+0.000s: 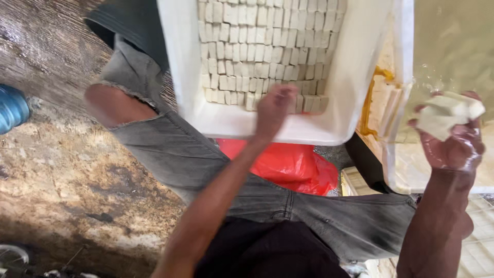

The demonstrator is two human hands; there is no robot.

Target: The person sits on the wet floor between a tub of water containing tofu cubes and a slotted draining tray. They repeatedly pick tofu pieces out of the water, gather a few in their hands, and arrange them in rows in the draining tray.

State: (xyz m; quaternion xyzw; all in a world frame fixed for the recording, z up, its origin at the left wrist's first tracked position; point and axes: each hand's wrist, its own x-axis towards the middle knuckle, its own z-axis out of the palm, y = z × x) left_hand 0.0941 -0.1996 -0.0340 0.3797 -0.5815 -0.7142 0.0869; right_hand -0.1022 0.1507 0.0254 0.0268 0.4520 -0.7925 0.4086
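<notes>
Inside the white rectangular plastic tub (180,62), tipped across your lap, your left hand (275,108) reached down onto the near rows of small pale cream cubes (267,46) — tofu-like pieces packed in neat lines. Its fingers were curled over the front row, pressing on the cubes at the tub's near wall; the blur kept you from telling whether it pinched one or only touched them.

Off to the right, your right hand (453,141) was raised and wet, palm up, gripping a few of the same pale blocks (447,116) stacked loosely in the fingers. It hung over a second white tray (401,170) holding cloudy liquid, just beside the tub's right wall — a yellowish stain (368,108) ran along that tray's inner edge.

Beneath the tub lay a crumpled red plastic bag (293,164), resting against your grey jeans (175,149), torn open at the knee. The ground to the left was wet, mottled brown concrete (56,170), with a blue rounded container (11,108) at its far left edge.
</notes>
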